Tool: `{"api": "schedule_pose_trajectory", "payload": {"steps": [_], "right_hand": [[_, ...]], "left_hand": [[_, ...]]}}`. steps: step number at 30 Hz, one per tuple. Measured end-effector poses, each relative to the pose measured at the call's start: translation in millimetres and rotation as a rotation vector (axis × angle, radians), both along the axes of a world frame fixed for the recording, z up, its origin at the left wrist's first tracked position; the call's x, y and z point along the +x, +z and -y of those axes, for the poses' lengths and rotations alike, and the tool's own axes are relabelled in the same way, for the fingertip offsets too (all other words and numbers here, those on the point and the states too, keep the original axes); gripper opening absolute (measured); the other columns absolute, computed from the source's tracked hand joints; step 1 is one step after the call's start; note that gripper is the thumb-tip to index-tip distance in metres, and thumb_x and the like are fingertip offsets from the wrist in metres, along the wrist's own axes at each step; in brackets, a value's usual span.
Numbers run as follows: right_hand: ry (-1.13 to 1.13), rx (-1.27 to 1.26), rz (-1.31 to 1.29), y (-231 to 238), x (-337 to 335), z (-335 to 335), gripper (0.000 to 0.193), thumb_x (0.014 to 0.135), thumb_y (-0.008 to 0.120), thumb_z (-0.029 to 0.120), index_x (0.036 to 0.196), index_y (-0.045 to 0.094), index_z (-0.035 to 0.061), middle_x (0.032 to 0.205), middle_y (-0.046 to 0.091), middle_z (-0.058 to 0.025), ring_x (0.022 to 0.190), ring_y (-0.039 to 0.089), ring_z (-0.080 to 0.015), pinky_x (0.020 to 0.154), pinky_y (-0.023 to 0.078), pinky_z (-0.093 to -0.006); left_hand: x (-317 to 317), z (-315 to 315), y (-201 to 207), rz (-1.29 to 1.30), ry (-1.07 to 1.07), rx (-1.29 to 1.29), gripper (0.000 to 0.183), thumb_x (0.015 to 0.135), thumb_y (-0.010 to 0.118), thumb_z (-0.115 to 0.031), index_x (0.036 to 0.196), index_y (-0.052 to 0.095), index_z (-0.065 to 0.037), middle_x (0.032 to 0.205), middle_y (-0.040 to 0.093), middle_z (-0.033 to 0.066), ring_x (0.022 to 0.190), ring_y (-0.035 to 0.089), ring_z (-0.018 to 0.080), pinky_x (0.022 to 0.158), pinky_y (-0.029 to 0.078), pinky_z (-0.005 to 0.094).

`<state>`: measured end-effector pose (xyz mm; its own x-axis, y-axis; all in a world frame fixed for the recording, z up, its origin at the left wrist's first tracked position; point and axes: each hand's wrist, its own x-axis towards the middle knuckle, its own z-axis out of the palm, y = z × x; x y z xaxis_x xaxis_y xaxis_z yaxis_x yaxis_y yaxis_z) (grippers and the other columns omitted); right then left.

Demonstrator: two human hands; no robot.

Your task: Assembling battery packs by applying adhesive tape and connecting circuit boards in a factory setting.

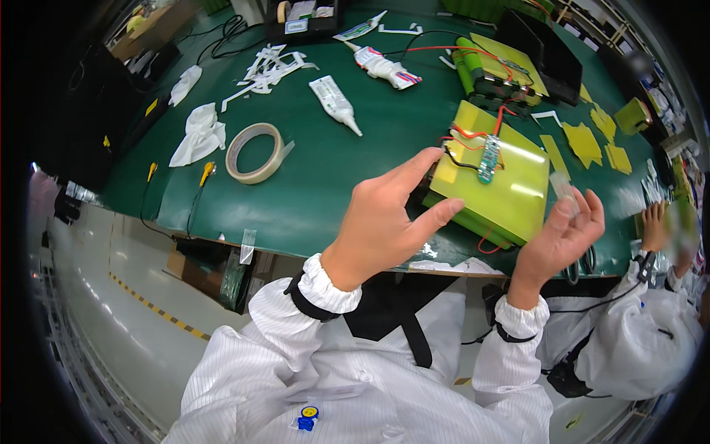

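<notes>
Flanking the yellow battery pack (497,181): left hand (384,222) grip released, right hand (563,235) grasping clear tape piece (562,185), tape roll (255,152) aside.

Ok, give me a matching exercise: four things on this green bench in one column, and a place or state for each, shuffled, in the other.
Things:
1. roll of tape
2. small circuit board
3. strip of clear tape
4. white cloth

Places or states:
A. pinched in the fingertips of the right hand
B. lying on top of the yellow-wrapped pack, with red and black wires running to it
C. crumpled near the table's left edge
D. lying flat on the green table, left of the left hand

Pairs: 1-D, 2-B, 3-A, 4-C
</notes>
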<state>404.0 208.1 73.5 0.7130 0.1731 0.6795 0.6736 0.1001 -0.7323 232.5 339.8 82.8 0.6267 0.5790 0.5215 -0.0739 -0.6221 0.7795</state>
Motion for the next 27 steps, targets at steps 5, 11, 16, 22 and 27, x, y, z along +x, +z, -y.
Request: {"api": "schedule_pose_trajectory", "payload": {"steps": [5, 11, 16, 22, 27], "right_hand": [[0.092, -0.085, 0.047, 3.2, -5.0, 9.8, 0.043, 0.104, 0.052, 0.024, 0.132, 0.037, -0.0057, 0.118, 0.061, -0.0192, 0.101, 0.067, -0.0244, 0.085, 0.055, -0.0315], [0.016, -0.347, 0.224, 19.0, -11.9, 2.7, 0.04, 0.102, 0.052, 0.021, 0.128, 0.047, -0.0085, 0.122, 0.062, -0.0211, 0.11, 0.064, -0.0304, 0.095, 0.049, -0.0374], [0.016, -0.503, 0.191, 28.7, -14.0, -3.1, 0.045, 0.101, 0.052, 0.024, 0.132, 0.047, -0.0094, 0.122, 0.063, -0.025, 0.114, 0.063, -0.0359, 0.099, 0.046, -0.0406], [0.101, -0.471, 0.164, 40.1, -15.1, -5.0, 0.049, 0.103, 0.046, 0.029, 0.133, 0.044, -0.0097, 0.126, 0.061, -0.0289, 0.118, 0.062, -0.0375, 0.101, 0.045, -0.0411], [0.093, -0.561, 0.126, 47.6, -19.5, -3.8, 0.054, 0.103, 0.045, 0.034, 0.131, 0.046, -0.0123, 0.133, 0.055, -0.0259, 0.121, 0.058, -0.0366, 0.1, 0.046, -0.0411]], "left_hand": [[-3.8, -2.4, 7.8, -0.105, -0.014, -0.375, 0.06, 0.08, 0.085, -0.022, 0.126, 0.061, 0.007, 0.108, 0.072, 0.0173, 0.098, 0.07, 0.0192, 0.092, 0.055, 0.0345], [-2.0, 3.8, 9.4, -0.098, 0.025, -0.34, 0.06, 0.08, 0.084, -0.024, 0.127, 0.061, 0.006, 0.109, 0.072, 0.0175, 0.093, 0.07, 0.0167, 0.088, 0.055, 0.0324], [0.9, 6.2, -6.6, 0.019, 0.105, -0.112, 0.059, 0.082, 0.082, -0.026, 0.127, 0.061, 0.007, 0.114, 0.07, 0.0229, 0.099, 0.072, 0.0255, 0.087, 0.055, 0.0333], [1.0, 8.8, -6.4, -0.02, 0.124, -0.023, 0.056, 0.086, 0.078, -0.026, 0.128, 0.06, 0.007, 0.116, 0.068, 0.0256, 0.103, 0.07, 0.037, 0.086, 0.055, 0.0361], [1.5, 7.6, -9.0, -0.014, 0.114, 0.025, 0.059, 0.089, 0.075, -0.028, 0.132, 0.057, 0.008, 0.116, 0.068, 0.0267, 0.102, 0.07, 0.0379, 0.085, 0.056, 0.0367]]}}
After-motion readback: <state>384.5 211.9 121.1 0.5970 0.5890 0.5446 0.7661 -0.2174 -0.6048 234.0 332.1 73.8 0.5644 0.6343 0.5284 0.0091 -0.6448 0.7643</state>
